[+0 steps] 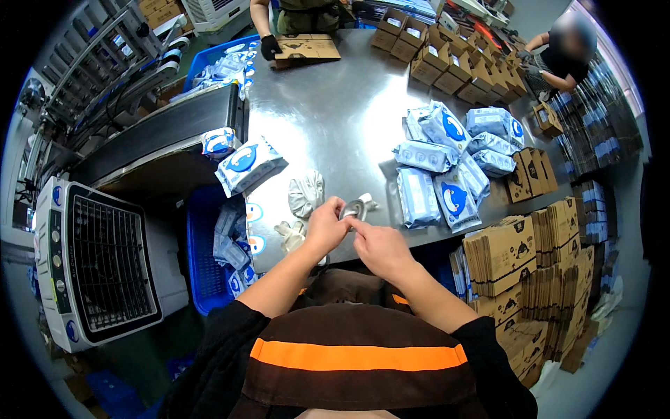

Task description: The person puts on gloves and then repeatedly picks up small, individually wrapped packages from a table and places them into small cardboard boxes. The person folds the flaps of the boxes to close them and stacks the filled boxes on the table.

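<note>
My left hand (325, 227) is closed around a small silvery ring-shaped roll (354, 209), which looks like tape, just above the near edge of the metal table. My right hand (382, 247) meets it from the other side, fingers curled and fingertips pressed at the roll's near rim. Beyond my left hand lies a crumpled whitish glove (307, 193). A second whitish glove (290, 236) rests beside my left wrist, at the table edge. Just past the roll, a small white scrap (369, 202) is partly hidden.
Blue-white wipe packs (419, 197) are heaped on the metal table (335, 91) at right; one pack (247, 166) lies by the conveyor (167, 126). A blue basket (202, 279) and an air cooler (105, 258) stand left, stacked cartons (499, 255) right. Two people work beyond.
</note>
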The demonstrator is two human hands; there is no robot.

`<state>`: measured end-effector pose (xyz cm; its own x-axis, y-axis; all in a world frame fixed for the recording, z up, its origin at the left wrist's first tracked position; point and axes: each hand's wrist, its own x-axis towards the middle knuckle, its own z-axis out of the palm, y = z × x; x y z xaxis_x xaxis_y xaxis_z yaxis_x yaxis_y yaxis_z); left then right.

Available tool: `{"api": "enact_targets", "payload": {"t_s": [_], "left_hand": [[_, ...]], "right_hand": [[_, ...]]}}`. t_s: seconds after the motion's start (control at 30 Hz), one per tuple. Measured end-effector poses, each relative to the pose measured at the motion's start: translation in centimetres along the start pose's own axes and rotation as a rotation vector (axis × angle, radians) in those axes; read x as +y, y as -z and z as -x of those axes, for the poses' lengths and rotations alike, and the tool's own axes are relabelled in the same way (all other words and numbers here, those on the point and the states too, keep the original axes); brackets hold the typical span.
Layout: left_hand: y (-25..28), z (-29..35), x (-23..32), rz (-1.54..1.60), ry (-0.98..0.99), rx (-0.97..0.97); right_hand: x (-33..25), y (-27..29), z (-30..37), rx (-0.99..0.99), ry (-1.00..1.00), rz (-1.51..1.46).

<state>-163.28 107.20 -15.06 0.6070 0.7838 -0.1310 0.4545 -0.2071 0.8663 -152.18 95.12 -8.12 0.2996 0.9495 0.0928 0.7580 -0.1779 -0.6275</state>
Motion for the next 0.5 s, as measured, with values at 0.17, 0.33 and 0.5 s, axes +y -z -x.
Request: {"api": "enact_targets", "payload": {"t_s": [0.17,0.33,0.5], "left_hand": [[-1.4,0.9,2.0,0.006,-0.051,-0.002],[-2.0,1.2,1.7,0.108,-0.032,0.035],[-2.6,1.5,4.2,0.111,-0.424,0.092]], "right_hand": [[1.1,0.8,-1.2,-0.268,-0.395,-0.326],[2.0,0.1,-1.2,-0.245,-0.419,-0.329],[5.5,-2.1,-1.8,-0.286,-0.806,-0.992]]}}
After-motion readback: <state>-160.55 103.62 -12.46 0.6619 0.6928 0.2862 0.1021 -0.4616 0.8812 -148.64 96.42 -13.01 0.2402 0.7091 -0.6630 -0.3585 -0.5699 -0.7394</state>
